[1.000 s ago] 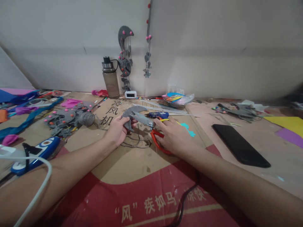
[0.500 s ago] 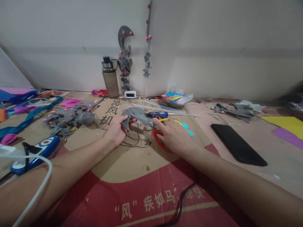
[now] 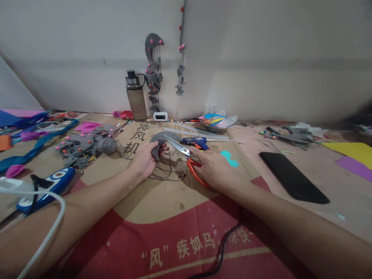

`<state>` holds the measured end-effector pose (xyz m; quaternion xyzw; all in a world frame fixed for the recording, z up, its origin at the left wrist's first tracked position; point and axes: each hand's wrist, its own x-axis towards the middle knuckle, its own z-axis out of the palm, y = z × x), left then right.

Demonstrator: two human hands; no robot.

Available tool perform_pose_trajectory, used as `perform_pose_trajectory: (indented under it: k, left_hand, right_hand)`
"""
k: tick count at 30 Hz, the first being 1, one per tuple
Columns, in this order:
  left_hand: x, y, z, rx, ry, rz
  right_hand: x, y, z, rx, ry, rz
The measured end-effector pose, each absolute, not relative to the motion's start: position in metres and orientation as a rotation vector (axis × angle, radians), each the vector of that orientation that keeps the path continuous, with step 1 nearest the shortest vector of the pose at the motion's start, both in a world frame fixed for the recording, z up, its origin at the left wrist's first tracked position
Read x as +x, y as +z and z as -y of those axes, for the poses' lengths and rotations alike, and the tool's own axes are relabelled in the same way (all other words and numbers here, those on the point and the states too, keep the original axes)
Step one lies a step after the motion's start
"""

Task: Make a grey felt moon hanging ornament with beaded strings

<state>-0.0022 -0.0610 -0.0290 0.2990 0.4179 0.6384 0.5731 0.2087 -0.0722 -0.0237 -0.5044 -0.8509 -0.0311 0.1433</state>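
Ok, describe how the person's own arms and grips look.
The left forearm and right forearm are bare, with no sleeves in view. The left grip and right grip are ungloved human hands; no watch or bracelet shows. A white cable crosses in front of the left forearm.

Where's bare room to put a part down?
Front: cardboard between left forearm and black cable, short of the loose cord. Right: tabletop between phone and purple sheet. Crowded: centre, around the scissors; left, with yarn ball and teal ribbon; back, by the bottle.
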Motion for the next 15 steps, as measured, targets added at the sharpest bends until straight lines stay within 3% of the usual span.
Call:
perform_pose_trajectory:
  k: [7, 15]
  left_hand:
    - [-0.002, -0.031, 0.06, 0.658, 1.551, -0.885]
    - [0.001, -0.03, 0.062, 0.796, 1.519, -0.906]
  right_hand:
    - [0.209, -0.035, 0.066, -1.379, 0.065, 2.326]
    - [0.209, -0.035, 0.068, -1.384, -0.097, 2.483]
